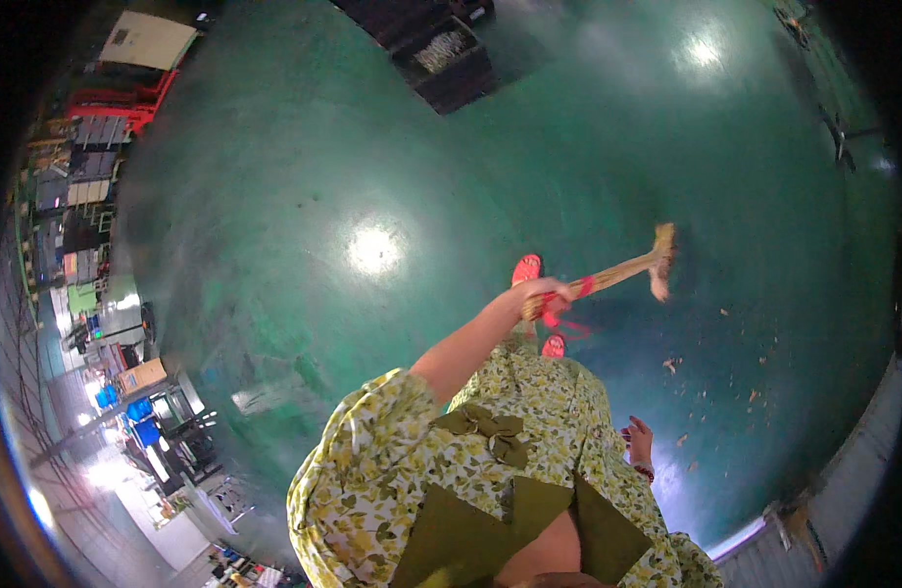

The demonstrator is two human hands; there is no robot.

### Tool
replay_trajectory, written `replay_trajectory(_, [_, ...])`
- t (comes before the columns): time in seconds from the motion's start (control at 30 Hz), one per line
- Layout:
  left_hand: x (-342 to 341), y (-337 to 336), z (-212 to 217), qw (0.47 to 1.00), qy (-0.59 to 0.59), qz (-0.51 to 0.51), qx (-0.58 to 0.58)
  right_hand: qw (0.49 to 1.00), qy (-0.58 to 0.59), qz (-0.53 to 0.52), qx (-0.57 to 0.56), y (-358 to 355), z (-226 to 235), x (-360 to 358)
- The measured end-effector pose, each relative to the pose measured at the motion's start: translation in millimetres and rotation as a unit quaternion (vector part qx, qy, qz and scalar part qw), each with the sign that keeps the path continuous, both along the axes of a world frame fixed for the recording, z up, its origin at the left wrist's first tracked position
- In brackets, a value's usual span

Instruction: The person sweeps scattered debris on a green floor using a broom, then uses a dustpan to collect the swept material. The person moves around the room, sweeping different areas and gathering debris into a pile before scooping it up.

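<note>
My left hand (547, 293) is closed round the handle of a straw-coloured broom (617, 273) with red bands. The broom slants away to the right, and its bristly head (663, 261) is at the far end, over the green floor (451, 186). Whether the bristles touch the floor I cannot tell. Low by my right side hangs my right hand (640, 439), a bracelet on its wrist and its fingers loosely apart, with nothing seen in it. Small pale scraps (671, 366) lie scattered on the floor to the right of my feet.
My red shoes (527, 268) show just past the broom hand. A dark box-like thing (446, 64) stands ahead. Shelves and a red frame (127, 106) line the left side. A pale wall (853, 431) runs along the right, and dark stand legs (841, 137) rest at far right.
</note>
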State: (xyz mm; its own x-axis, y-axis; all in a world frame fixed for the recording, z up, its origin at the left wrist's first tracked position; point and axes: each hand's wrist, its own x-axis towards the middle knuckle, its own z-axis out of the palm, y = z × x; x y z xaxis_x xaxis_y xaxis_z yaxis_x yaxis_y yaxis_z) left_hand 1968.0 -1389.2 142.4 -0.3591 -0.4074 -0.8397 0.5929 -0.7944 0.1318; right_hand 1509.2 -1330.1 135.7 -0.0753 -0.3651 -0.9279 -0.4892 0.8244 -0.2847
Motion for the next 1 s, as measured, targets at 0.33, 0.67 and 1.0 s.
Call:
replay_trajectory(0.33, [117.0,167.8,48.4,0.926,-0.312,0.209,0.04,0.996,-0.069,0.009,-0.061,-89.0,-18.8,39.2])
replay_trajectory(0.67, [225.3,51.9,-7.1,0.851,-0.405,0.304,0.142,0.998,0.041,-0.042,-0.022,0.2,75.7,-28.7])
replay_trajectory(1.0, [108.8,-91.9,-54.7,0.838,-0.537,0.002,0.095,0.998,0.049,-0.037,-0.006,21.7,126.9,-0.7])
